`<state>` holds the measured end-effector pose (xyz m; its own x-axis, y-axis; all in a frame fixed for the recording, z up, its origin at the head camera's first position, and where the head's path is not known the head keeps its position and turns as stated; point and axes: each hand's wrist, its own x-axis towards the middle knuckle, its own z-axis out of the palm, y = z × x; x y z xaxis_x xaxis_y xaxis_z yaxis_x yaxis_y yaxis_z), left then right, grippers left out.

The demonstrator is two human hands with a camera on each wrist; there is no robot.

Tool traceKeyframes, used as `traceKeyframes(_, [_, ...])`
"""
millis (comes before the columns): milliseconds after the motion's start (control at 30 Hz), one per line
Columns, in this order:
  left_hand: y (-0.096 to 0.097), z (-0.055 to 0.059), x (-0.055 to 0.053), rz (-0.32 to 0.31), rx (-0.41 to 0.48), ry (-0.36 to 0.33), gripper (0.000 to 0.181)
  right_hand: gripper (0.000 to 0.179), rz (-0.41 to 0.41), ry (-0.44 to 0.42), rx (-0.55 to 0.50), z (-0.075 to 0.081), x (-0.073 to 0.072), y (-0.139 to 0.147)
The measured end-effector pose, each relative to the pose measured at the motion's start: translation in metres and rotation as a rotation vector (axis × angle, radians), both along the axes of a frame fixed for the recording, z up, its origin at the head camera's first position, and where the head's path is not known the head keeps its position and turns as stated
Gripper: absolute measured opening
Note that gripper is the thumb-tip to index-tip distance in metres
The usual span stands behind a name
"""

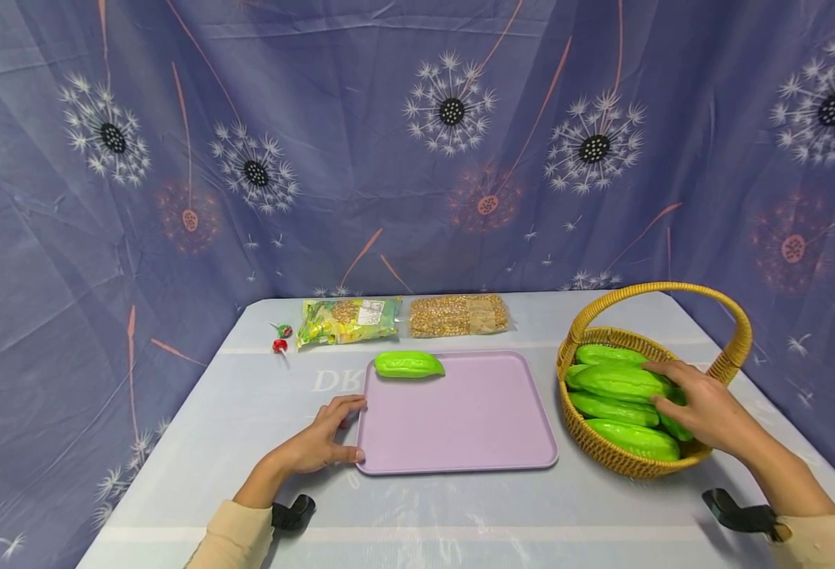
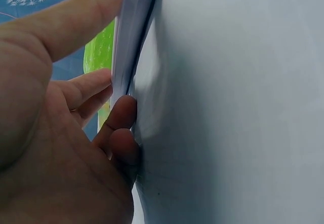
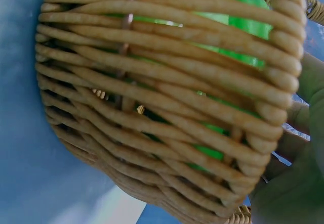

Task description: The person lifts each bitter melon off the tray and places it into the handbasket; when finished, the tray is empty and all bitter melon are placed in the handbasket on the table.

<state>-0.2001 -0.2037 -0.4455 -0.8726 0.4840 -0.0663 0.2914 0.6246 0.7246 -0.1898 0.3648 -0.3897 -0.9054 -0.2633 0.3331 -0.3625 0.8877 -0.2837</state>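
My left hand (image 1: 318, 441) rests at the left edge of a light purple tray (image 1: 460, 419), thumb and fingertips touching its rim. In the left wrist view, the thumb and forefinger meet the tray's side (image 2: 126, 37). One green bitter melon (image 1: 409, 364) lies in the tray's far left corner. My right hand (image 1: 705, 407) is over the right side of a wicker basket (image 1: 602, 457), fingers and thumb around the end of the top bitter melon (image 1: 620, 382). Several more bitter melons lie beneath it. The basket wall (image 3: 167, 82) hides the fingertips in the right wrist view.
Behind the tray lie a green and yellow packet (image 1: 349, 322) and a clear bag of grains (image 1: 456, 315). Two small lollipops, one red (image 1: 279, 346), lie to the left. The basket's tall handle (image 1: 663, 287) arches over its top. A patterned curtain (image 1: 360, 158) hangs behind the table.
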Motion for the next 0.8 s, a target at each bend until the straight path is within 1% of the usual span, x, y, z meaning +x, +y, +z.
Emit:
traceKeyframes(133, [0.0002, -0.0007, 0.0005, 0.004, 0.002, -0.006, 0.08, 0.045, -0.001, -0.023, 0.003, -0.0011, -0.001, 0.0])
traceKeyframes(200, [0.0003, -0.0011, 0.0006, 0.007, 0.002, -0.013, 0.08, 0.044, -0.001, -0.02, 0.002, -0.0018, -0.0012, 0.0003])
traceKeyframes(333, [0.0005, -0.0017, 0.0005, 0.009, 0.002, -0.021, 0.08, 0.045, 0.01, 0.007, -0.013, -0.0041, -0.0019, 0.0013])
traceKeyframes(567, [0.0002, -0.0017, -0.0003, 0.002, -0.003, -0.005, 0.08, 0.05, 0.028, 0.067, -0.015, -0.0073, -0.0035, 0.0012])
traceKeyframes(633, [0.0004, -0.0016, -0.0003, 0.003, -0.005, -0.007, 0.08, 0.051, 0.022, 0.067, -0.011, -0.0078, -0.004, 0.0006])
traceKeyframes(800, [0.0011, -0.0014, -0.0004, 0.01, -0.006, -0.02, 0.08, 0.051, -0.002, 0.034, -0.011, -0.0092, -0.005, -0.0008])
